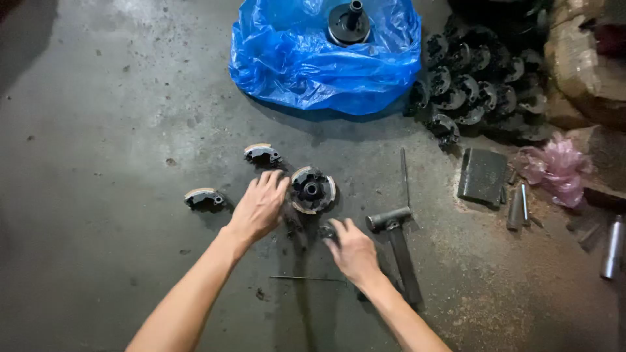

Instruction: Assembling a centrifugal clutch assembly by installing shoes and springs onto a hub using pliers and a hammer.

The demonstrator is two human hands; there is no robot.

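Fingers [339, 229] of the right hand [353, 251] curl over a small dark part [325, 231] just below the clutch [312, 190]; whether they grip it cannot be told. Right of them lies a hammer [395, 242]. Left hand [259, 207], spread and empty, rests beside the clutch. Two shoes [262, 154] [204, 197] lie left of it; beyond it, a blue bag [313, 65].

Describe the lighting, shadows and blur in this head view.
Head view: dim, uneven light, with the floor darkening toward the upper left corner; the blue plastic bag shows bright sheen; the pile of dark parts sinks into shadow; the right hand is slightly motion-blurred, the left hand sharper.
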